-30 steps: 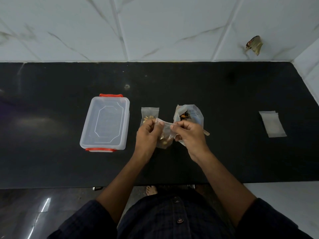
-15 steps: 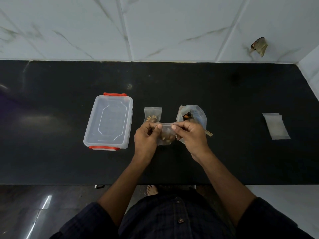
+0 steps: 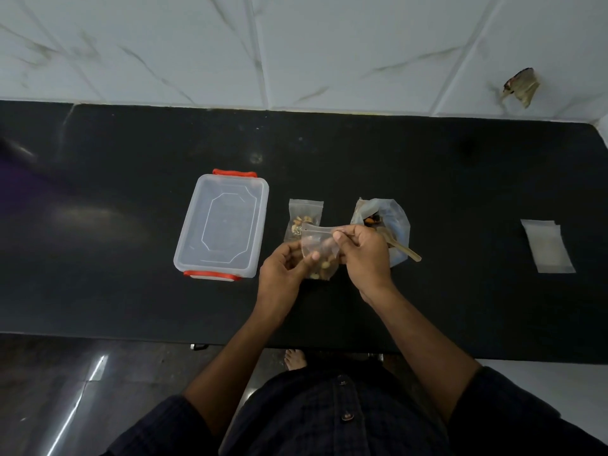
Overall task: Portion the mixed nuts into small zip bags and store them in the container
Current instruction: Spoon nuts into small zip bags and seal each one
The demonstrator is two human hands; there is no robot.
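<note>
From my remote station I see a black polished surface spanning the view from left to right, with soft light reflections on its left part. Behind it rises a wall of white marble-veined tiles with thin grout lines; a small brownish scrap clings to the wall at upper right. A second white wall meets the surface at the far right edge. Below the front edge, the dark glossy floor carries a bright streak of reflected light at lower left; the floor at lower right appears pale.

Dim, bluish light; glare streaks the dark countertop; edges bow.
</note>
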